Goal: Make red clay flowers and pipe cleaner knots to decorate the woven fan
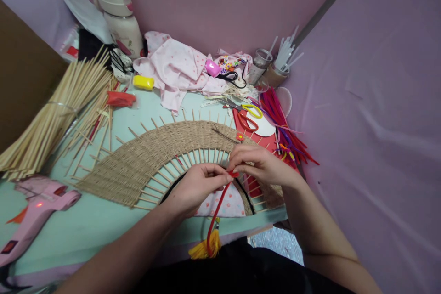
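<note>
My left hand [201, 186] pinches a red pipe cleaner [219, 204] between thumb and fingertips. Meeting it there, my right hand [257, 161] grips the bent upper end of the same pipe cleaner. Its long tail hangs down toward me, in front of a yellow tassel [214, 242] at the table edge. Both hands are above a fan [119, 167] woven of brown cord over thin wooden sticks. Pink patterned cloth [223, 203] covers the fan's base, partly hidden by my hands. A small red flower [240, 137] with a yellow centre lies just beyond my right hand.
A pink glue gun [37, 211] with a lit orange light rests at left, below bundled sticks [51, 115]. Scissors [247, 121], loose pipe cleaners [275, 105] and a glue-stick cup [277, 73] are at right. A bottle [122, 27] and crumpled cloth [175, 62] stand behind.
</note>
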The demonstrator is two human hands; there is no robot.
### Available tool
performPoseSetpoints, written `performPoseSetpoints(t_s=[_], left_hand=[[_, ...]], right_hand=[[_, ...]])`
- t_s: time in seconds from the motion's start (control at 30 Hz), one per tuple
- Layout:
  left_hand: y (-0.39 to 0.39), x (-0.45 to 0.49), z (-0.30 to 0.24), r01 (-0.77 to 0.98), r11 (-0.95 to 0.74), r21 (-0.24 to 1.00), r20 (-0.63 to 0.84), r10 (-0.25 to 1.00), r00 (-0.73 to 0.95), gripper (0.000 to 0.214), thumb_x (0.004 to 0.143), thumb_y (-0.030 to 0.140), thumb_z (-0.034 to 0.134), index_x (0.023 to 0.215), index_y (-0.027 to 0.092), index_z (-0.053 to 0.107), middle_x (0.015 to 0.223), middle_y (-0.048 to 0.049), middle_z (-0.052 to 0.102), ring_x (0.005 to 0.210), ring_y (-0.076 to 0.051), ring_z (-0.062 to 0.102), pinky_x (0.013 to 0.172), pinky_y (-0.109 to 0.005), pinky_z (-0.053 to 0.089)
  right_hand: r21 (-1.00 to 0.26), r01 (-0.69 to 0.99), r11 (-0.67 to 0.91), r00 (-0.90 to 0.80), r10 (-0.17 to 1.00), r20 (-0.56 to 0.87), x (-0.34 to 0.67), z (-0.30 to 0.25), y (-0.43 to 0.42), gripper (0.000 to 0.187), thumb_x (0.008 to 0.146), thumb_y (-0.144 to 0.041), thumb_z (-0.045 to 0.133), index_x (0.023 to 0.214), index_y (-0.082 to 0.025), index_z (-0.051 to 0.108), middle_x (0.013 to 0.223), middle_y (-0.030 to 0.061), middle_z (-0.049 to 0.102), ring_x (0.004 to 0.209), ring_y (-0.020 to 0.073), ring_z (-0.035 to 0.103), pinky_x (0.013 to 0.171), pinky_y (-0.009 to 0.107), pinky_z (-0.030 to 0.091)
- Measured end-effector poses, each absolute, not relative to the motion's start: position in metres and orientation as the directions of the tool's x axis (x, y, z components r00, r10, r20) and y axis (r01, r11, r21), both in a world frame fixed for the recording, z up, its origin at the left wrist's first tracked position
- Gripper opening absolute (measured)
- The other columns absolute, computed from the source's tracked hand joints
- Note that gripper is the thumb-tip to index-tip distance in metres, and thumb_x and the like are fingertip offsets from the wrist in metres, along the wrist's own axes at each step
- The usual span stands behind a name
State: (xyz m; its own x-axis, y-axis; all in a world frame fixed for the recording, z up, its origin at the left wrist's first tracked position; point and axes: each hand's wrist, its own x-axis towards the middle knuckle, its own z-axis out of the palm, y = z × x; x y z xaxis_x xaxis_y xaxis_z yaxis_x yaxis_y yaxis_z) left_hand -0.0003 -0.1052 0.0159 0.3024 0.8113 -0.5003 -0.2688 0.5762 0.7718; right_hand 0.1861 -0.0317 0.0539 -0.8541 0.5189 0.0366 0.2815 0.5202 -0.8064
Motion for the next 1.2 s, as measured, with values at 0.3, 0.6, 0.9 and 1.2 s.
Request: performPoseSetpoints(t_s=[0.3,0.6,0.9,1.2], left_hand=[[-0.107,0.000,0.018,-0.013,0.435,0.900,-0.423,0.883,0.205,0.006,0.063,0.020,0.062,0.057,0.019,0.063,0.058,0.0020,0.060,0.055,-0.012,0.050,0.056,-0.024,0.037],[-0.113,0.008,0.020,0.253,0.226,0.941,-0.262,0.957,0.121,0.010,0.064,0.015,0.058,0.057,0.019,0.063,0.057,0.0012,0.061,0.055,-0.013,0.052,0.055,-0.025,0.037],[-0.104,0.003,0.006,-0.118,0.380,0.918,-0.381,0.925,0.013,0.013,0.070,0.031,0.069,0.069,0.018,0.068,0.067,-0.0008,0.067,0.066,-0.015,0.059,0.065,-0.026,0.044],[-0.101,0.002,0.002,-0.237,0.386,0.891,-0.376,0.922,0.089,0.015,0.075,0.031,0.070,0.076,0.017,0.074,0.073,-0.0034,0.072,0.073,-0.016,0.063,0.072,-0.027,0.049]], right_hand=[[-0.676,0.302,0.673,-0.898,0.438,0.035,0.180,0.063,-0.036,0.021,0.097,-0.024,0.049,0.087,-0.018,0.067,0.080,0.0051,0.063,0.079,0.0161,0.056,0.072,0.030,0.044],[-0.569,0.421,0.707,-0.898,0.415,-0.148,0.170,0.076,-0.042,0.016,0.091,-0.018,0.053,0.078,-0.018,0.061,0.076,0.0027,0.057,0.075,0.0158,0.052,0.069,0.028,0.039],[-0.741,0.585,0.330,-0.573,0.815,-0.090,0.179,0.058,-0.043,0.017,0.090,-0.031,0.057,0.102,-0.020,0.065,0.097,0.0060,0.067,0.089,0.0185,0.060,0.078,0.031,0.046],[-0.953,0.301,-0.023,-0.344,0.930,-0.131,0.161,0.030,-0.062,0.013,0.081,-0.031,0.065,0.081,-0.018,0.066,0.083,0.0021,0.066,0.080,0.0154,0.061,0.075,0.028,0.047]])
